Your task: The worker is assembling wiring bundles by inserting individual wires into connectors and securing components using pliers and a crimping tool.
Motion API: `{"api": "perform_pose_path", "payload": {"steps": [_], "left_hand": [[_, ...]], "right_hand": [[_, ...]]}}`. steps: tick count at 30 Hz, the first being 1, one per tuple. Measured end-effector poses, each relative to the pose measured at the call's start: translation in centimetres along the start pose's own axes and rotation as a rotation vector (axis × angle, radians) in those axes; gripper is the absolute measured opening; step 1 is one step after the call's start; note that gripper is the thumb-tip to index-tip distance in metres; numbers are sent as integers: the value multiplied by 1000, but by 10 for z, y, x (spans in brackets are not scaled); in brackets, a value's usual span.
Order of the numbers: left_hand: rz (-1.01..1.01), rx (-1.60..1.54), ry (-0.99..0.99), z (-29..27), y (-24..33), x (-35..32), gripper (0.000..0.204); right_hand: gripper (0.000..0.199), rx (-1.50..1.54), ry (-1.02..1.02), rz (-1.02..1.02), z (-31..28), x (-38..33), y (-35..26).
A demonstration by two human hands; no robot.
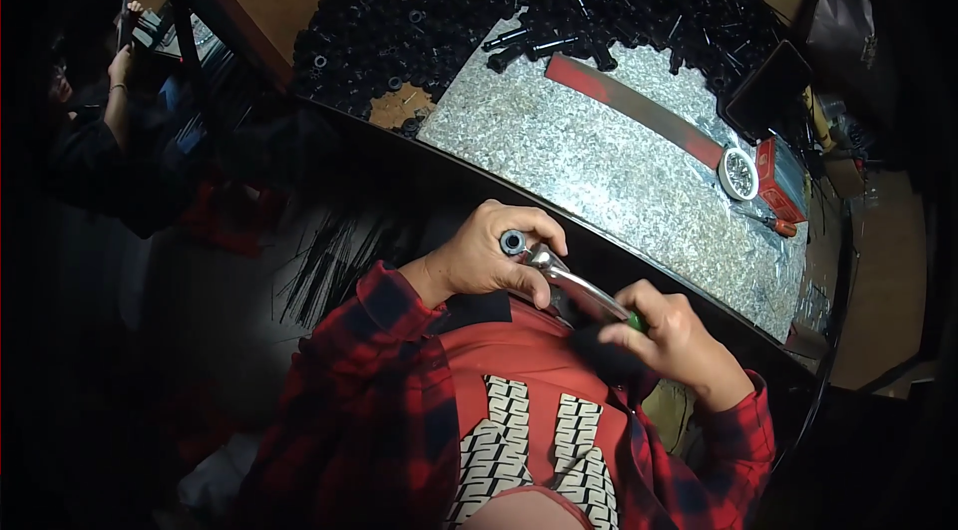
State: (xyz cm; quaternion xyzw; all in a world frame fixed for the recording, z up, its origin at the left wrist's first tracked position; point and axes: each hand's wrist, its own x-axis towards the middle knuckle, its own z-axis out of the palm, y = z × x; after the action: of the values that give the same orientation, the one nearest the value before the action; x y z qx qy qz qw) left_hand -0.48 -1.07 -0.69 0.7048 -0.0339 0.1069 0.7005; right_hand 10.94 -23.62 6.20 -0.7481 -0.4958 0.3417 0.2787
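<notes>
The left hand (489, 256) had its fingers closed around a round-ended part (513, 243), on the person's side of the table (539, 151). Just right of it was a curved metal tool (591, 295), its green handle gripped by the right hand (681, 338). Farther right, a white bowl (738, 174) stood just beside a red box (781, 183).

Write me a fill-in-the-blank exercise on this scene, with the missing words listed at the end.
1. The left hand holds a round-ended piece with a dark ____ in its middle.
2. The part of the silver tool at the right hand is coloured ____.
3. Both ends of the flat bar are coloured ____.
4. The small round bowl beside the red box is coloured ____.

Missing words: hole; green; red; white.
</notes>
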Motion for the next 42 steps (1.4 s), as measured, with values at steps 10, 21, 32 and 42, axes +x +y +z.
{"api": "perform_pose_path", "payload": {"steps": [10,21,32,42], "left_hand": [[37,88,11,-6,-6,1,60],[115,83,-192,-14,-4,2,57],[26,-60,-140,-12,5,6,64],[116,160,-85,-5,3,13,56]], "right_hand": [[51,-35,-20,-11,2,-6,-10],[20,867,-400,399,6,-14,9],[45,936,-261,319,16,-14,32],[64,-430,233,-37,16,-4,19]]}}
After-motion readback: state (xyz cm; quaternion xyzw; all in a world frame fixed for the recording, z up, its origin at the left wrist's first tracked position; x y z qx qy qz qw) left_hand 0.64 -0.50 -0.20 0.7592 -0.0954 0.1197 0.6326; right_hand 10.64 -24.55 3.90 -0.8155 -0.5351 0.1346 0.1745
